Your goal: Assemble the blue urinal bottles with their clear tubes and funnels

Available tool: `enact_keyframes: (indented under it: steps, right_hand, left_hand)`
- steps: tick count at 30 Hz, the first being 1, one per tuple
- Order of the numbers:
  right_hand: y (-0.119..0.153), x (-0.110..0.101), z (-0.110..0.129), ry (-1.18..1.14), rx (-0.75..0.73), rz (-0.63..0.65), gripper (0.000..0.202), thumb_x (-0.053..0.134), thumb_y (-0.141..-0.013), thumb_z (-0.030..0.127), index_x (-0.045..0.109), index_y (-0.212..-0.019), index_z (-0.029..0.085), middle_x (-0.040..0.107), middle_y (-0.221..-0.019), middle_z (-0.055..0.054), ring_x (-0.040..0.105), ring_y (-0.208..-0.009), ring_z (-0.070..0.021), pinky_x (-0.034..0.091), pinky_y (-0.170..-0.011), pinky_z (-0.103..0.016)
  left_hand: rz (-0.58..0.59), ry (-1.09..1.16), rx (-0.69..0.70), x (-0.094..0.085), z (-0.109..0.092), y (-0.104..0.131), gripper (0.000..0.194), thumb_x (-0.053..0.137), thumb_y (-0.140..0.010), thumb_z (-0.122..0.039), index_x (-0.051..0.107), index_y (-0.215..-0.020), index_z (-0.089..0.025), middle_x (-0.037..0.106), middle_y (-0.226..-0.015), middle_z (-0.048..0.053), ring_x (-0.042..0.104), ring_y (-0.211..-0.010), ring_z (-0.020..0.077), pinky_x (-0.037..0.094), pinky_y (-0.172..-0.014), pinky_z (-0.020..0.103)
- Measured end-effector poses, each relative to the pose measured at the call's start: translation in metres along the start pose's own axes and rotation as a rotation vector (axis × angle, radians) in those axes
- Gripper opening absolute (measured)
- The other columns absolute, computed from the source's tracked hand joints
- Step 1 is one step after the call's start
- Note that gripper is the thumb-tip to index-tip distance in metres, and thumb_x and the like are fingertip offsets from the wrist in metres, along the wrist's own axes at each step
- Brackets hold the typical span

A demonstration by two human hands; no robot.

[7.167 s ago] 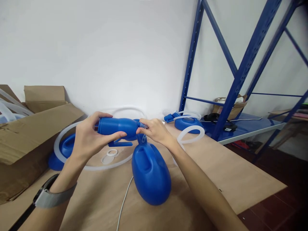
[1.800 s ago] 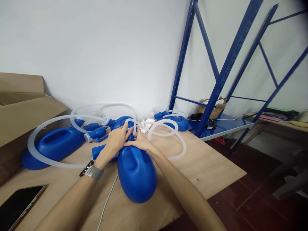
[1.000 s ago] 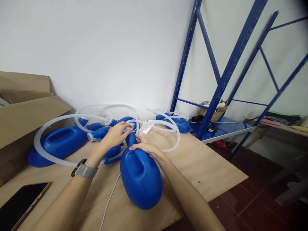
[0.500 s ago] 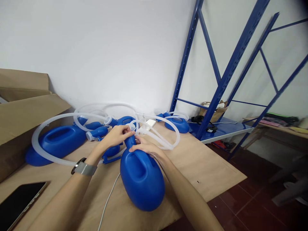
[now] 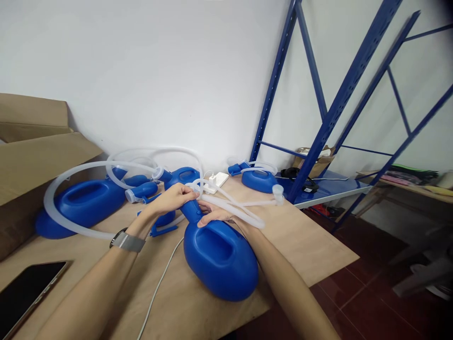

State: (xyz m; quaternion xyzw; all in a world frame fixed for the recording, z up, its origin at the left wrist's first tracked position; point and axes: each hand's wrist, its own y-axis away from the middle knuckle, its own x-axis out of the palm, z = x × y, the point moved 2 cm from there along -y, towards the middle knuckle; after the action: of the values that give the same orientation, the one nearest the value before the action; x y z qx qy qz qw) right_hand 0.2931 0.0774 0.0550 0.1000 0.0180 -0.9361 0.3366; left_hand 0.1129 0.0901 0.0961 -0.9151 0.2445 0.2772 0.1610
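A blue plastic bottle point(image 5: 221, 259) with a moulded handle lies at the table's front, its neck pointing up and left. My left hand point(image 5: 175, 197), on the wrist with a watch, pinches the mouth of the neck, where a clear fitting partly shows. My right hand point(image 5: 217, 215) wraps round the neck lower down, thumb on top and the other fingers mostly hidden behind it. A translucent hose point(image 5: 244, 215) loops just beyond my right hand, and its clear end piece point(image 5: 278, 193) rests to the right.
More blue bottles point(image 5: 88, 200) with hoses lie at the left, back and right point(image 5: 259, 181). A cardboard box point(image 5: 42, 156) stands far left, a phone point(image 5: 30, 295) at front left. A white power strip point(image 5: 217, 182) is near the wall. Blue shelving point(image 5: 318, 137) rises at right.
The held bottle's body has swung to the right, with both hands still on its neck. The hose beside my right hand has shifted, and its clear end piece now shows at the right.
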Motion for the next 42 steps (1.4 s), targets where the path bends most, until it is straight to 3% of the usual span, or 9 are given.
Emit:
enact_keyframes:
  steps: [6,16,19,22,25,28,32,35,42]
  right_hand:
    - [0.001,-0.005,0.005,0.029,0.019,0.205,0.060,0.091,-0.057,0.026,0.070,-0.113,0.021,0.077,-0.115,-0.005,0.067,-0.126,-0.0268,0.045,-0.116,-0.039]
    - [0.000,-0.021,0.028,0.118,0.097,0.351,0.061,0.097,-0.045,0.018,0.074,-0.101,0.017,0.079,-0.103,-0.006,0.073,-0.113,-0.0251,0.052,-0.104,-0.035]
    - [0.003,-0.039,0.044,0.219,0.118,0.303,0.072,0.097,-0.042,0.017,0.074,-0.110,0.015,0.079,-0.105,-0.006,0.074,-0.107,-0.0240,0.055,-0.099,-0.034]
    - [0.006,-0.047,0.063,0.538,0.045,0.071,0.095,0.097,-0.038,0.015,0.070,-0.130,0.016,0.075,-0.125,-0.011,0.070,-0.120,-0.0318,0.052,-0.108,-0.044]
    - [0.006,-0.017,0.071,0.723,-0.212,-0.076,0.097,0.092,-0.061,0.021,0.058,-0.152,0.020,0.062,-0.150,-0.015,0.058,-0.139,-0.0350,0.042,-0.120,-0.049]
    - [-0.007,0.043,0.053,0.868,-0.340,-0.166,0.069,0.075,-0.090,0.031,0.054,-0.155,0.024,0.064,-0.146,-0.016,0.059,-0.136,-0.0354,0.041,-0.118,-0.055]
    - [-0.035,0.104,0.005,1.065,-0.407,-0.301,0.073,0.076,-0.089,0.022,0.049,-0.157,0.021,0.046,-0.163,-0.019,0.037,-0.155,-0.0381,0.027,-0.128,-0.056]
    - [-0.053,0.109,-0.027,1.006,-0.334,-0.346,0.078,0.076,-0.093,0.045,0.046,-0.159,0.017,0.037,-0.167,-0.024,0.027,-0.159,-0.0434,0.025,-0.127,-0.064]
    - [-0.063,0.090,-0.054,0.745,-0.254,-0.472,0.085,0.080,-0.083,0.064,0.051,-0.152,0.022,0.056,-0.142,-0.017,0.054,-0.136,-0.0354,0.042,-0.119,-0.053]
  left_hand:
    - [-0.044,0.071,-0.039,-0.004,0.002,-0.001,0.053,0.061,-0.080,-0.064,0.040,-0.052,-0.023,0.032,-0.052,-0.004,0.025,-0.051,0.0102,0.024,-0.050,0.027]
    - [-0.275,-0.047,-0.131,-0.039,0.014,0.018,0.061,0.068,-0.076,-0.073,0.042,-0.052,-0.023,0.037,-0.052,-0.003,0.034,-0.053,0.0132,0.026,-0.053,0.030]
    - [-0.434,-0.047,-0.213,-0.062,0.022,0.032,0.062,0.063,-0.078,-0.077,0.045,-0.054,-0.024,0.042,-0.053,-0.001,0.037,-0.053,0.0150,0.029,-0.053,0.031]
    - [-0.611,-0.041,-0.300,-0.080,0.036,0.051,0.063,0.050,-0.085,-0.080,0.048,-0.055,-0.025,0.049,-0.054,0.003,0.044,-0.054,0.0184,0.035,-0.053,0.033]
    - [-0.774,-0.069,-0.390,-0.086,0.054,0.073,0.063,0.039,-0.088,-0.078,0.056,-0.062,-0.024,0.063,-0.064,0.009,0.056,-0.063,0.0246,0.042,-0.059,0.036]
    - [-0.853,-0.136,-0.455,-0.077,0.069,0.093,0.061,0.040,-0.087,-0.075,0.060,-0.065,-0.023,0.071,-0.075,0.013,0.063,-0.078,0.0307,0.044,-0.066,0.036]
    - [-0.792,-0.183,-0.463,-0.054,0.085,0.106,0.052,0.045,-0.085,-0.068,0.057,-0.059,-0.024,0.066,-0.064,0.009,0.062,-0.077,0.0304,0.042,-0.068,0.035]
    - [-0.731,-0.170,-0.429,-0.041,0.092,0.105,0.046,0.050,-0.082,-0.063,0.056,-0.058,-0.024,0.064,-0.063,0.006,0.061,-0.075,0.0282,0.042,-0.068,0.034]
    - [-0.754,-0.096,-0.377,-0.028,0.107,0.101,0.036,0.054,-0.084,-0.055,0.053,-0.064,-0.025,0.059,-0.062,0.002,0.057,-0.074,0.0254,0.041,-0.071,0.034]
